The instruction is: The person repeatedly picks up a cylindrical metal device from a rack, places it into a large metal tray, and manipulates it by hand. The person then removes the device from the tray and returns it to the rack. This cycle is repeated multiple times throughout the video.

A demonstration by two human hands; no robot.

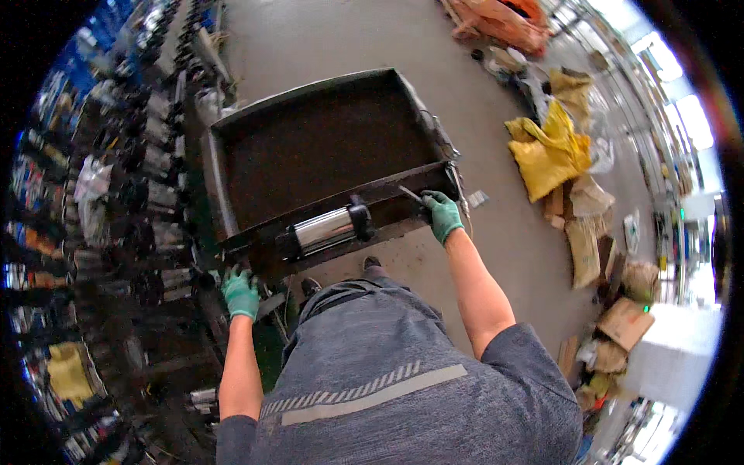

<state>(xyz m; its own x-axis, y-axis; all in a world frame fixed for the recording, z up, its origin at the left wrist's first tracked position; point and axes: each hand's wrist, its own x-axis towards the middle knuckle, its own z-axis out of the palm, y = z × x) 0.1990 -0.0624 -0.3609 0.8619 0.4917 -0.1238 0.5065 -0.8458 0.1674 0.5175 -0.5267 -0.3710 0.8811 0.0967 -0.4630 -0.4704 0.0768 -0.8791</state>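
Observation:
A shiny metal cylinder [324,231] with black end caps lies on the front ledge of a large dark metal tank [319,200]. My right hand [442,215], in a green glove, is closed on a thin grey tool [411,194] at the ledge's right end; its exact kind is unclear. The tool points up and left, apart from the cylinder. At the tank's front left corner is my left hand [241,293], also gloved in green. Its fingers are stretched forward and slightly apart, beside dark metal parts, and no held thing shows.
Racks [159,194] packed with dark metal parts crowd the left side. To the right, a yellow sack [546,151], beige bags [583,248] and a cardboard box [625,322] lie on the grey floor. An orange sack [504,27] lies farther off.

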